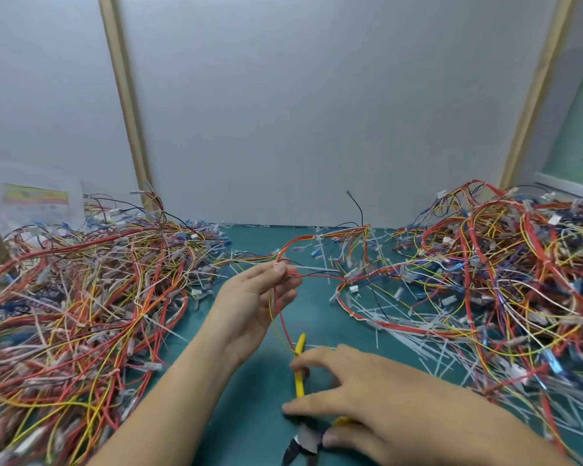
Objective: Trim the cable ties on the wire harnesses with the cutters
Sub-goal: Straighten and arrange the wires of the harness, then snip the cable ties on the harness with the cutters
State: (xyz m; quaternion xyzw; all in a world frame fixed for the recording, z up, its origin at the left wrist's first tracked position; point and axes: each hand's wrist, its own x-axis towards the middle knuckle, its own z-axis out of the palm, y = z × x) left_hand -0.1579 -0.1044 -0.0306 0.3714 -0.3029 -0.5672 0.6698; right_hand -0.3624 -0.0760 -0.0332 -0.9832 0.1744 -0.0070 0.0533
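My left hand point(254, 297) is raised over the green mat point(249, 398) and pinches a wire harness point(320, 237) of red, yellow and orange wires between thumb and fingertips. Thin red and yellow wires hang from it toward the cutters. The cutters point(299, 368) have yellow handles and lie on the mat, their dark jaws point(300, 447) pointing toward me. My right hand point(360, 401) hovers over them with fingers spread and arched. Its fingertips touch one handle, and the palm hides the other handle.
A large heap of tangled harnesses point(81, 297) fills the left of the table, and another heap point(502, 274) fills the right. White cable-tie offcuts point(428, 348) litter the mat at right. A clear plastic bag point(31, 196) sits at the far left. Grey partition panels point(317, 112) stand behind.
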